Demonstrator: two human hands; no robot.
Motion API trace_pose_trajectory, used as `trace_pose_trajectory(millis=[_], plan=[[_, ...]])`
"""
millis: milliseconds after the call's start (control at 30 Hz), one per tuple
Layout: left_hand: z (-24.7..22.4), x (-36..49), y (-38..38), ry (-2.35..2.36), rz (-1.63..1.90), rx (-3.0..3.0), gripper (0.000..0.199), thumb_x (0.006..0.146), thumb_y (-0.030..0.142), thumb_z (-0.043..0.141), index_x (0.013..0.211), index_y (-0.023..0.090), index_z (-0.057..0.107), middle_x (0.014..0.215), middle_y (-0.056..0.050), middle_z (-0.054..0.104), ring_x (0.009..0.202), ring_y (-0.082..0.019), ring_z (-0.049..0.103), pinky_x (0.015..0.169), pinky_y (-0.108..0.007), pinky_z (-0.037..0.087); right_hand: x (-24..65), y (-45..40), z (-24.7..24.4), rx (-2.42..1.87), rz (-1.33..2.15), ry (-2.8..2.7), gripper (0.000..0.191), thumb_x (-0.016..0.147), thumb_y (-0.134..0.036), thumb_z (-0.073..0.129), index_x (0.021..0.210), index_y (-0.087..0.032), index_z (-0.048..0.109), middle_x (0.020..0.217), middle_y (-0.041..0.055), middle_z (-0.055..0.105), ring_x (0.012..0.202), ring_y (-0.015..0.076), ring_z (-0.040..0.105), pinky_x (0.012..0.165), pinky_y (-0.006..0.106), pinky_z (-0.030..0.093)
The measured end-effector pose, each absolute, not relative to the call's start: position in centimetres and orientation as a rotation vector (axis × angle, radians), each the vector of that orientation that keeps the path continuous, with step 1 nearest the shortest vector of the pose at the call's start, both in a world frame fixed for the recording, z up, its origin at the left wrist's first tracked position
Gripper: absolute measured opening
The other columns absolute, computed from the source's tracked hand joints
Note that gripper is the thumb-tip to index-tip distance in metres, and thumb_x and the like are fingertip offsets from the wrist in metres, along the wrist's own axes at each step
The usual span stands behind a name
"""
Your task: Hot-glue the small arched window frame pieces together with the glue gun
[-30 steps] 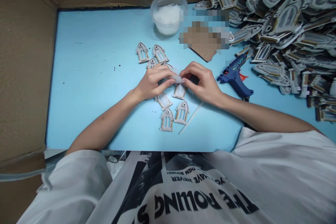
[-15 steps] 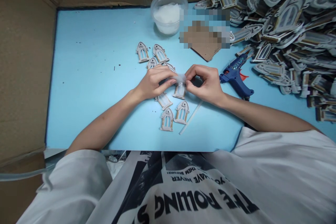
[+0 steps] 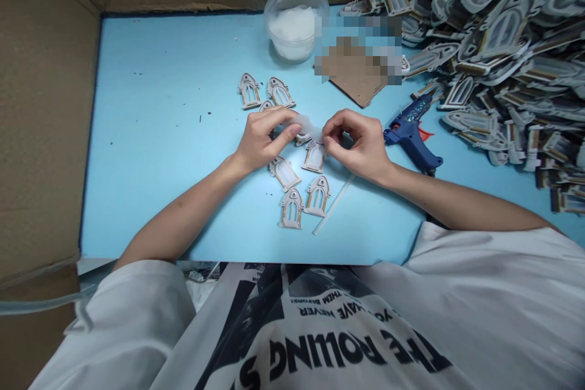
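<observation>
Two hands on the translucent film (image 3: 315, 130), mid-clock over the small arched frames (image 3: 291, 209); can't tell if one sheet or several. Left hand (image 3: 262, 139), 9 o'clock: thumb and fingers nearly closed, film edge between them. Right hand (image 3: 360, 143), 3 o'clock: thumb and forefinger pinched tight on the opposite edge. Film looks very light and floppy, probably slick, easy to crease or tear. Grip at edges, fingertips only, light pressure. Tub (image 3: 295, 36) of white material at 12, glue gun (image 3: 414, 134) past right hand at 3, all on table (image 3: 150, 152).
</observation>
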State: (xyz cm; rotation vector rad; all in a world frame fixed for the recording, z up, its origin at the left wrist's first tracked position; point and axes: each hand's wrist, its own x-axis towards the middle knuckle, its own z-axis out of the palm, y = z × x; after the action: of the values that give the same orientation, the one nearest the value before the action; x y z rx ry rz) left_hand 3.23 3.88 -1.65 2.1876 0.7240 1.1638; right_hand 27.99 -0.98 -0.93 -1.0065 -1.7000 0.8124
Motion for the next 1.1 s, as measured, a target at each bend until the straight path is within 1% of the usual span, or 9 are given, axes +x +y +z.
trace_pose_trajectory(millis=[167,333,400,533,667,767,867,967,1100], plan=[[-1.64,3.24,3.8,0.754,1.163,2.149,0.028,0.112,0.047,0.065,0.105,0.025,0.081,0.093,-0.007,0.085,0.086,-0.018,0.077,0.077,-0.036,0.06,28.18,-0.94,-1.09,-1.024,0.79,-1.729,0.004,0.089,-0.026,0.075,0.09,-0.022,0.073,0.077,0.0018,0.069,0.066,0.0177,0.058,0.062,0.033,0.046],[-1.44,3.35,3.93,0.638,1.159,2.181,0.025,0.111,0.044,0.067,0.103,0.024,0.08,0.09,-0.005,0.084,0.083,-0.016,0.077,0.076,-0.032,0.06,28.15,-0.82,-1.09,-0.986,0.763,-1.729,0.006,0.095,-0.024,0.072,0.095,-0.021,0.077,0.082,0.0031,0.07,0.069,0.0172,0.06,0.064,0.034,0.046],[-1.4,3.38,3.99,0.597,1.159,2.232,0.022,0.11,0.041,0.069,0.104,0.024,0.08,0.088,-0.004,0.082,0.081,-0.016,0.075,0.075,-0.031,0.059,28.1,-0.8,-1.05,-0.98,0.75,-1.72,0.008,0.098,-0.026,0.071,0.096,-0.021,0.078,0.085,0.0039,0.069,0.07,0.0175,0.059,0.065,0.034,0.046],[-1.44,3.5,4.04,0.566,1.173,2.248,0.019,0.109,0.038,0.07,0.104,0.023,0.079,0.086,-0.004,0.08,0.078,-0.016,0.073,0.073,-0.03,0.057,28.07,-0.71,-1.13,-1.024,0.768,-1.665,0.02,0.105,-0.042,0.074,0.099,-0.023,0.08,0.088,0.0055,0.07,0.071,0.0188,0.057,0.066,0.037,0.048],[-1.43,3.56,4.02,0.524,1.152,2.259,0.018,0.109,0.037,0.071,0.105,0.022,0.08,0.088,-0.004,0.082,0.08,-0.016,0.076,0.076,-0.03,0.058,28.19,-0.42,-1.56,-1.02,0.811,-1.556,0.035,0.103,-0.06,0.08,0.1,-0.024,0.081,0.09,0.0066,0.071,0.075,0.0197,0.058,0.066,0.037,0.046],[-1.35,3.45,4.02,0.563,1.156,2.229,0.019,0.109,0.038,0.071,0.101,0.022,0.079,0.086,-0.003,0.082,0.078,-0.014,0.075,0.073,-0.029,0.055,28.36,-0.25,-1.64,-0.974,0.876,-1.55,0.036,0.101,-0.059,0.084,0.096,-0.023,0.083,0.088,0.0065,0.072,0.074,0.0192,0.059,0.064,0.036,0.044],[-1.33,3.26,4.04,0.655,1.161,2.175,0.024,0.11,0.043,0.069,0.097,0.024,0.076,0.084,-0.001,0.08,0.072,-0.013,0.071,0.068,-0.028,0.052,28.53,-0.3,-1.27,-0.917,0.943,-1.674,0.039,0.103,-0.06,0.082,0.092,-0.023,0.083,0.087,0.0069,0.074,0.074,0.0202,0.062,0.067,0.038,0.048],[-1.31,3.13,4.02,0.7,1.159,2.169,0.029,0.11,0.05,0.068,0.096,0.025,0.075,0.084,-0.001,0.08,0.071,-0.013,0.069,0.065,-0.03,0.051,28.61,-0.43,-0.84,-0.879,0.887,-1.789,0.04,0.106,-0.061,0.076,0.092,-0.024,0.083,0.088,0.0078,0.076,0.076,0.0221,0.065,0.07,0.04,0.05],[-1.02,3.2,3.84,0.681,1.139,2.143,0.027,0.111,0.046,0.067,0.095,0.025,0.075,0.084,-0.001,0.081,0.072,-0.012,0.071,0.068,-0.029,0.052,28.56,-0.41,-0.75,-0.861,0.788,-1.776,0.031,0.11,-0.051,0.073,0.096,-0.026,0.083,0.092,0.0077,0.078,0.08,0.0226,0.067,0.071,0.041,0.05]])
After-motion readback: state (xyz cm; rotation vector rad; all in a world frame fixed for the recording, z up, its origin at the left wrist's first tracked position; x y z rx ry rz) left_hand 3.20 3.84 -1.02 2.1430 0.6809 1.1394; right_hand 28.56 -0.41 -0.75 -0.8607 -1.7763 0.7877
